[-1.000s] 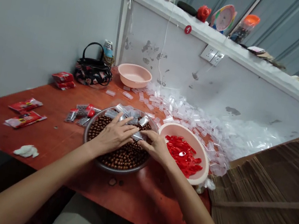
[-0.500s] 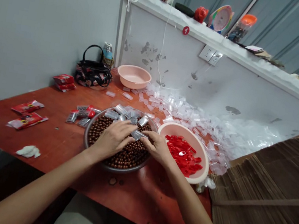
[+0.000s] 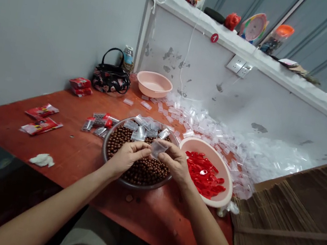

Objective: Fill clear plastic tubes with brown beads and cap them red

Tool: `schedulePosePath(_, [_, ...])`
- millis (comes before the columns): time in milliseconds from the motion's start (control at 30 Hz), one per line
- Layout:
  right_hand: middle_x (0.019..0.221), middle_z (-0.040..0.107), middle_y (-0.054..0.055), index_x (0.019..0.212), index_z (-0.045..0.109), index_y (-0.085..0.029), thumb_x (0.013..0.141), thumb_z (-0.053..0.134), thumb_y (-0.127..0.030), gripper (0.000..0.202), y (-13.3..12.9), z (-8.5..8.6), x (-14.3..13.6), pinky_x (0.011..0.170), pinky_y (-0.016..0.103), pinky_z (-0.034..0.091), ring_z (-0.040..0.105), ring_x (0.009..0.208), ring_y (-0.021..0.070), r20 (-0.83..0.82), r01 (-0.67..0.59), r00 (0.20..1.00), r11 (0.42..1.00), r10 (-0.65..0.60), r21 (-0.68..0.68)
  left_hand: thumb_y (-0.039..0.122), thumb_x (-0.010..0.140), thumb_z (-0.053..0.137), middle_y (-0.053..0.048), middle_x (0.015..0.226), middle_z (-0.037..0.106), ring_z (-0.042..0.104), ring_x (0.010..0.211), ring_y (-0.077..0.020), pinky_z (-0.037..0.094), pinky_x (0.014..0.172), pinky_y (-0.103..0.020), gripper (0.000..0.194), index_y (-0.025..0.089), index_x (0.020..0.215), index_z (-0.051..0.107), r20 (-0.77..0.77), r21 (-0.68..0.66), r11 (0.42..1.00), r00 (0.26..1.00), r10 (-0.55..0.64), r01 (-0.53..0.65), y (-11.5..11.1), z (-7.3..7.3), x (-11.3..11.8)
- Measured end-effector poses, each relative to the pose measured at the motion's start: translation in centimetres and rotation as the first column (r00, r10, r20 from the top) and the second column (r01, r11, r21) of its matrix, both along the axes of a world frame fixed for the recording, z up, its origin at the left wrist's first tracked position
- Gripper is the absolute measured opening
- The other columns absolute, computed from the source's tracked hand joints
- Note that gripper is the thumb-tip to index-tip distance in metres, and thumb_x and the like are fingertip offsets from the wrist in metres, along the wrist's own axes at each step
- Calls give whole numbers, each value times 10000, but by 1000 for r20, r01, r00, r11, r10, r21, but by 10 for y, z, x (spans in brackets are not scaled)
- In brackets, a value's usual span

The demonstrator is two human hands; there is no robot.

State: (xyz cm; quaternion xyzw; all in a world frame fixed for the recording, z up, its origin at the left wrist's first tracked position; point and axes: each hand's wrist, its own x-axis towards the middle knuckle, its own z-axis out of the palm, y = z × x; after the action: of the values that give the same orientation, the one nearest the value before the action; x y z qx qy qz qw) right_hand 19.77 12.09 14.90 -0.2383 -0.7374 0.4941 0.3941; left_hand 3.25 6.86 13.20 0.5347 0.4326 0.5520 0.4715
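Over the bowl of brown beads, both hands pinch a small clear plastic sleeve. My left hand grips its left edge between thumb and fingers. On the other side, my right hand is closed on the right edge. Below them, a wide grey metal bowl is filled with round brown beads. Several clear plastic pieces lie on the beads at the bowl's far side. Right of the bowl, a pink basin holds red plastic parts.
Clear plastic pieces are heaped along the wall. An empty pink basin, a floral handbag and red packets stand or lie on the red table. Stacked cardboard is at right; small red-capped packs lie left of the bowl.
The sleeve has been tilted up and raised slightly between my fingers. My left hand has turned from palm-down over the beads to a pinch at its edge. The camera view has shifted slightly.
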Motion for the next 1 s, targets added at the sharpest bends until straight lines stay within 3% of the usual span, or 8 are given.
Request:
schedulePosePath(133, [1028, 616, 45, 1118, 530, -205, 865, 457, -271, 272, 12, -1, -2, 818, 292, 439, 565, 920, 153, 343, -9, 934, 953, -101, 304, 352, 756, 558, -29, 909, 689, 613, 872, -194, 440, 820, -291, 239, 192, 895, 669, -223, 131, 959, 935, 276, -252, -6, -7, -13])
schedulePosePath(233, [1038, 596, 90, 1049, 567, -173, 861, 426, -163, 235, 25, -3, 0, 844, 317, 403, 515, 977, 183, 711, -277, 639, 775, -292, 568, 373, 766, 547, -28, 946, 686, 619, 861, -181, 453, 805, -276, 257, 203, 919, 663, -290, 225, 861, 812, 507, -457, -12, -15, -26])
schedulePosePath(300, [943, 604, 117, 940, 600, -139, 853, 412, -126, 208, 32, -9, -3, 831, 333, 395, 511, 937, 199, 823, -494, 417, 664, -386, 561, 379, 778, 531, -30, 949, 686, 625, 838, -174, 467, 785, -272, 270, 201, 937, 656, -291, 246, 824, 772, 565, -510, -14, -21, -30])
schedulePosePath(367, [867, 607, 121, 852, 608, -121, 851, 405, -123, 203, 35, -20, -11, 794, 325, 403, 518, 879, 199, 871, -625, 317, 608, -376, 490, 377, 784, 521, -27, 941, 689, 630, 832, -173, 473, 785, -276, 267, 200, 932, 656, -291, 266, 798, 744, 601, -541, -14, -26, -31])
schedulePosePath(467, [849, 618, 99, 814, 607, -116, 818, 437, -96, 172, 35, -36, -24, 727, 275, 416, 537, 809, 173, 899, -624, 387, 660, -203, 418, 353, 802, 500, -22, 942, 691, 629, 851, -171, 468, 805, -283, 253, 203, 935, 654, -318, 284, 796, 731, 604, -535, -13, -29, -29])
schedulePosePath(667, [876, 623, 7, 939, 589, -162, 743, 606, -216, 204, 36, -40, -19, 789, 268, 421, 566, 816, 138, 545, -208, 829, 974, 128, 88, 339, 824, 473, -21, 945, 690, 628, 857, -167, 466, 818, -283, 255, 203, 956, 642, -351, 289, 813, 734, 581, -506, -14, -25, -28])
schedulePosePath(833, [807, 623, -8, 854, 581, -154, 645, 693, -241, 252, 32, -35, -8, 765, 277, 441, 574, 742, 119, 183, -109, 968, 945, 171, -308, 312, 823, 482, -39, 985, 675, 615, 903, -172, 448, 856, -292, 252, 194, 988, 632, -389, 391, 812, 721, 573, -434, -18, -18, -24])
schedulePosePath(1000, [823, 626, -9, 844, 590, -161, 605, 730, -249, 290, 21, -30, -8, 761, 262, 447, 577, 742, 108, 8, -90, 995, 919, 101, -384, 325, 779, 545, -69, 1087, 640, 594, 976, -199, 423, 906, -320, 360, 176, 1104, 586, -476, 346, 897, 773, 420, -274, -17, -9, -12])
